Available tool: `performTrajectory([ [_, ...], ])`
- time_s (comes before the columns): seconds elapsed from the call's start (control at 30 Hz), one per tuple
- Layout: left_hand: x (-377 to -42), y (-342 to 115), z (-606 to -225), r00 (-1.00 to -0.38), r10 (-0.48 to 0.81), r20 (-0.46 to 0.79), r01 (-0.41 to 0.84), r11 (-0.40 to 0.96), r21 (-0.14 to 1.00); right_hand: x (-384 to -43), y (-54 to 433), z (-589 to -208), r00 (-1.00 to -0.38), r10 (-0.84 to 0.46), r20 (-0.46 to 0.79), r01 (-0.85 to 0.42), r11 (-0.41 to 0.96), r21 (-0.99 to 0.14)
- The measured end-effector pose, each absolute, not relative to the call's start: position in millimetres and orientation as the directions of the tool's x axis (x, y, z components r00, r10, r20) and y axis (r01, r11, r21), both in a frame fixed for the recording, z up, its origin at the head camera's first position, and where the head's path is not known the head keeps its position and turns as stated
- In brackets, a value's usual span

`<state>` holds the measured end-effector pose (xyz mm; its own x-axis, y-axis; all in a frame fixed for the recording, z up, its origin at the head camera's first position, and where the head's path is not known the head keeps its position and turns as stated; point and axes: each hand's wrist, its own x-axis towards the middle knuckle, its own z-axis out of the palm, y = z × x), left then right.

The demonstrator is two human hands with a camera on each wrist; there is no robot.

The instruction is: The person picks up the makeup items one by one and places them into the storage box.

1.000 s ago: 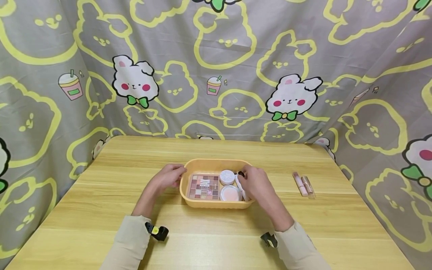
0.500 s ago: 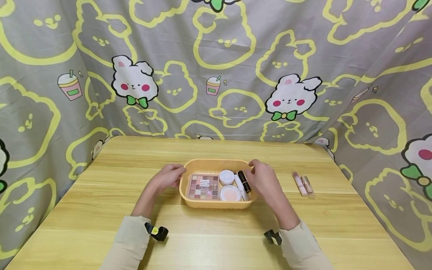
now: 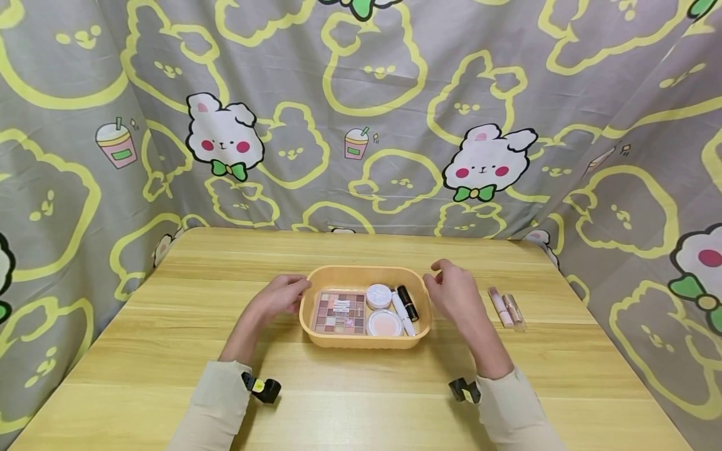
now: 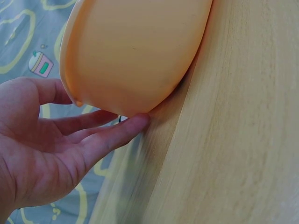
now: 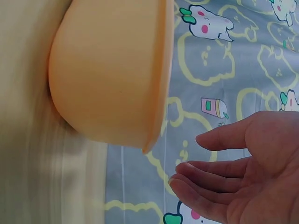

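A yellow-orange plastic basket (image 3: pixel 363 341) sits on the table. Inside are an eyeshadow palette (image 3: pixel 338 312), a white round compact (image 3: pixel 378 296), a clear-lidded powder compact (image 3: pixel 385 324), a white tube (image 3: pixel 403 313) and a black lipstick tube (image 3: pixel 407 304). My left hand (image 3: pixel 282 293) touches the basket's left end, with nearly straight fingers (image 4: pixel 110 137) at the outer wall and the thumb at the rim. The thumb tip is hidden behind the basket. My right hand (image 3: pixel 455 293) is off the basket's right end, its fingers (image 5: pixel 196 189) loosely bent and holding nothing.
A pink lipstick tube (image 3: pixel 501 307) and a gold-toned tube (image 3: pixel 513 312) lie side by side to the right of my right hand. The wooden table (image 3: pixel 361 407) meets a patterned grey curtain (image 3: pixel 304 138) at the back and sides.
My right hand has let go of the black tube, leaving it beside the white one, and has moved right, out over the basket's rim. The left hand has stayed in place.
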<state>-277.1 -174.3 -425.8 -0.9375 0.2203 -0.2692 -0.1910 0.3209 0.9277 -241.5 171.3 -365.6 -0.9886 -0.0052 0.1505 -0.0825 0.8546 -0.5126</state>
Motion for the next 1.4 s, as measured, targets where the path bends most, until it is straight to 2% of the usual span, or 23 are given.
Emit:
performTrajectory([
  [0.7, -276, -173, -424, -0.938, 0.212, -0.273, -0.198, 0.321, 0.926, -248, 207, -362, -0.979, 0.072, 0.189, -0.045, 0.834, -0.551],
  [1.4, -276, -174, -424, -0.939, 0.217, -0.265, -0.182, 0.34, 0.923, -256, 241, -368, -0.984, 0.136, 0.118, 0.045, 0.821, -0.569],
])
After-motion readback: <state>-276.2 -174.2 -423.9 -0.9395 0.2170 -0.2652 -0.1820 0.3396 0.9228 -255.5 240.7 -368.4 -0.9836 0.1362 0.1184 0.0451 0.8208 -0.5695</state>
